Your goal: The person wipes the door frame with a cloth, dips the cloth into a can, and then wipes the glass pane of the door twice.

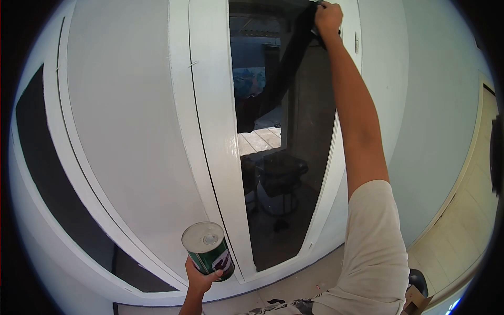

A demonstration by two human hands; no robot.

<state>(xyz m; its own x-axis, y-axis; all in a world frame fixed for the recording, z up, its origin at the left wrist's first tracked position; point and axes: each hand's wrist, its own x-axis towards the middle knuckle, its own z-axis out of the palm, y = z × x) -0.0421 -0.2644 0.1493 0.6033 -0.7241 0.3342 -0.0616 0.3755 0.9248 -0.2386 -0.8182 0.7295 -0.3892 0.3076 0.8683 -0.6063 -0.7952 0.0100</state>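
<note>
In my left hand (201, 277), low in the view, is a green cylindrical can (210, 257) with a pale round top and a small round cap. My fingers wrap around its side, and the can stands nearly upright in front of the white door frame. My right arm reaches up to the top of the dark glass pane (278, 210). There my right hand (329, 20) is closed on a dark, cloth-like thing (321, 41) against the glass near the frame's right edge. Its exact kind is hard to make out.
White frame boards (210, 105) border the pane, which reflects my arm and a stool-like shape. A second dark pane (47, 173) is at the left. Pale wall (436, 105) continues right. Tiled floor (283, 289) runs below, with a cardboard box (416, 299) at lower right.
</note>
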